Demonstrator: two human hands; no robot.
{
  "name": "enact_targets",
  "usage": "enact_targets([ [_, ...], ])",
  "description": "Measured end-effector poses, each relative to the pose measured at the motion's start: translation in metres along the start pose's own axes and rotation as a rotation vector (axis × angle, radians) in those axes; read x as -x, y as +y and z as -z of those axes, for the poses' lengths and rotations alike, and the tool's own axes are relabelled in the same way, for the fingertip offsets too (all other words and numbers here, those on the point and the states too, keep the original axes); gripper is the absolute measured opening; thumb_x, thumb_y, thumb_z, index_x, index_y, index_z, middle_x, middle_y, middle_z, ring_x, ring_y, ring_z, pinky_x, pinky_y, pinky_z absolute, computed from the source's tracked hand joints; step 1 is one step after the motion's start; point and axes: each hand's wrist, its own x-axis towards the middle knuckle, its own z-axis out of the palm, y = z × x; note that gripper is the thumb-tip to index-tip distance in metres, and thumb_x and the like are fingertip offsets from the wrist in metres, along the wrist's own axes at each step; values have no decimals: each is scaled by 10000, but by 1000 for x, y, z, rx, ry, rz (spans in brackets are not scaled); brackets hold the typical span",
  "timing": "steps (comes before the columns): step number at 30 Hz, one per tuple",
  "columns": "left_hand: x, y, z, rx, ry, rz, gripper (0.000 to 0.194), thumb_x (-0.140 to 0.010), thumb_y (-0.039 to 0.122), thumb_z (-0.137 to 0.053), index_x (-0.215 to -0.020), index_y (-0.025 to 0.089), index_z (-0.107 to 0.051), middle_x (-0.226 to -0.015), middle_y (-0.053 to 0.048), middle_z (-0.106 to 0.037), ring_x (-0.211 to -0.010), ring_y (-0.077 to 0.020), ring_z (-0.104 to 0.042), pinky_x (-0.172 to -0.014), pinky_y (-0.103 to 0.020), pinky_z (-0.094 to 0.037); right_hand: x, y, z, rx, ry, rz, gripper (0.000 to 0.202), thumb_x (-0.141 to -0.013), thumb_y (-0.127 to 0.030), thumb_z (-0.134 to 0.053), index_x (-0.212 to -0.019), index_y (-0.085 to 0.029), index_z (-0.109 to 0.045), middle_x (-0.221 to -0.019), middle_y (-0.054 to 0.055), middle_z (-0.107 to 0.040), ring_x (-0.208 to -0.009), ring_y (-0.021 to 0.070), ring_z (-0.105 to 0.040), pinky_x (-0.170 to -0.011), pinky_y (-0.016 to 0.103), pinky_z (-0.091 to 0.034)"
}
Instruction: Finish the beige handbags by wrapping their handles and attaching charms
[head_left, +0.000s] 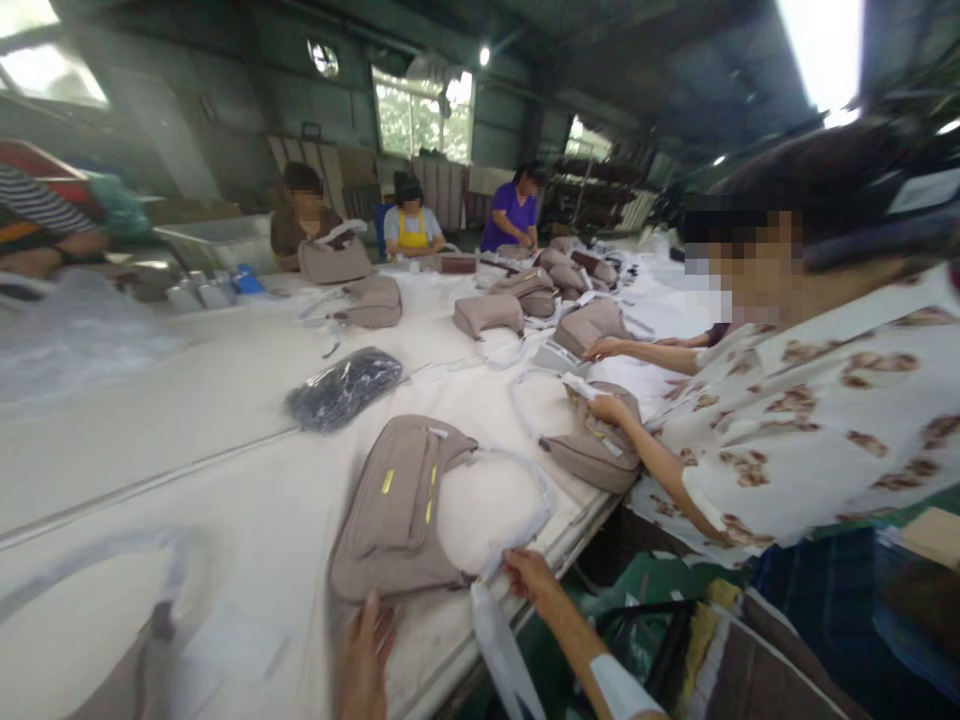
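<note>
A taupe handbag (pixel 390 500) lies on the white table in front of me, its zips and small plate covered in yellow. Its looped strap (pixel 544 490) is wrapped in pale, thin material. My left hand (pixel 364 655) is at the bag's near lower edge with fingers stretched out, seemingly touching it. Near the table edge, my right hand (pixel 529 575) pinches the wrapped strap close to where it joins the bag. A loose white strip (pixel 504 650) hangs below that hand over the edge.
A co-worker (pixel 810 400) on the right handles another taupe bag (pixel 600 440). A dark plastic-wrapped bundle (pixel 345 388) lies beyond my bag. Part of another bag (pixel 135 670) is at lower left. More bags (pixel 487 315) and several people are farther back.
</note>
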Motion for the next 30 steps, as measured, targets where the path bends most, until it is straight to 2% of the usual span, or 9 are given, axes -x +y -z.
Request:
enact_targets([
  [5,43,-33,-17,-85,-159,140,385,-709,312,-665,-1037,119,-607,-1149,-158,-625,-1068,-251,-583,-999,-416,-406,4,10,7,124,-110,-19,192,-700,-324,-627,-760,-142,-612,-680,-16,-625,-481,49,-478,-454,182,-360],
  [9,56,-57,-44,-151,-236,30,446,-644,319,-719,-1026,105,-636,-1122,-158,-645,-1058,-257,-579,-935,-359,-436,17,12,9,232,-199,26,246,-663,-349,-655,-791,-139,-663,-754,10,-660,-525,65,-500,-461,191,-356],
  [13,61,-62,-80,-175,-336,-92,413,-647,411,-690,-934,114,-682,-889,-98,-713,-849,-225,-627,-764,-301,-473,21,13,8,302,-301,83,227,-652,-356,-650,-710,-138,-679,-559,-19,-591,-496,75,-467,-441,193,-309],
  [15,61,-64,-93,-181,-302,-119,393,-653,441,-668,-879,122,-700,-787,-70,-715,-751,-206,-622,-678,-280,-463,16,15,7,314,-317,101,191,-639,-323,-651,-685,-139,-677,-460,-43,-523,-447,71,-422,-427,200,-277],
  [17,59,-68,-100,-200,-204,-141,364,-624,429,-682,-820,124,-713,-724,-55,-708,-696,-193,-607,-630,-265,-444,11,18,4,306,-310,106,140,-614,-277,-663,-653,-142,-664,-404,-63,-478,-403,63,-378,-423,208,-260],
  [20,57,-73,-104,-227,-102,-149,322,-583,389,-703,-769,127,-722,-666,-43,-695,-636,-176,-579,-589,-256,-420,5,22,2,273,-297,92,100,-577,-224,-685,-589,-152,-616,-370,-75,-461,-379,59,-364,-424,210,-268],
  [24,58,-76,-106,-201,-78,-108,352,-558,407,-711,-761,119,-720,-610,-31,-665,-553,-143,-528,-535,-250,-386,4,21,7,217,-337,34,141,-562,-224,-717,-601,-153,-602,-390,-67,-492,-376,67,-394,-393,205,-288],
  [27,62,-75,-109,-173,-63,-84,364,-548,413,-719,-752,112,-708,-587,-15,-635,-532,-115,-493,-522,-236,-359,-2,14,15,130,-327,-25,219,-641,-344,-689,-655,-152,-584,-488,-37,-559,-403,65,-434,-373,193,-317],
  [30,65,-73,-110,-158,-51,-56,351,-541,416,-729,-718,114,-690,-543,12,-584,-511,-94,-454,-501,-224,-328,-16,2,19,11,-275,-88,321,-775,-458,-544,-655,-163,-504,-545,-15,-569,-405,39,-417,-365,168,-322],
])
